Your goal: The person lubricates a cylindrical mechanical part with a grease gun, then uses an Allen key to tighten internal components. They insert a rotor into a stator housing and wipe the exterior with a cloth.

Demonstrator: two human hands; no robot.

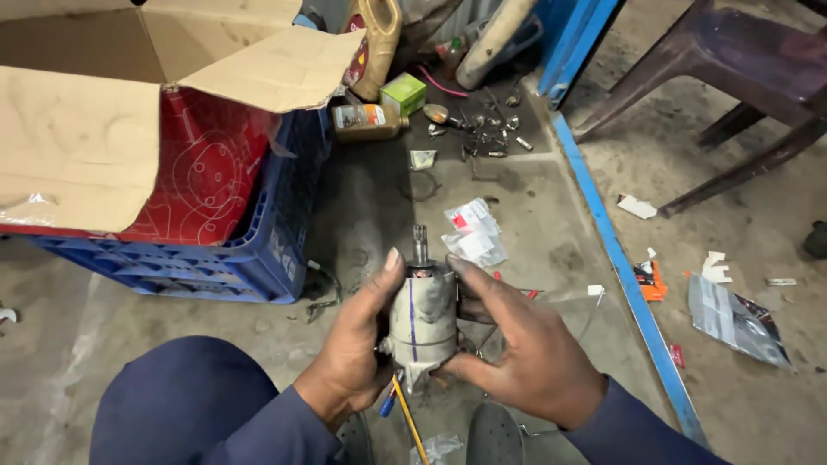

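Above the concrete floor (534,250), grey motor (422,319) upright, gripped between left hand (353,353) and right hand (525,353) fingers (478,280)

A small grey metal motor (422,320), cylindrical and grimy, stands upright in mid-air above the concrete floor, low in the head view. 1 splined shaft (420,242) points to 12 o'clock from its top. A thin dark line runs down its side, and yellow and blue wires (402,405) trail toward 6 o'clock.
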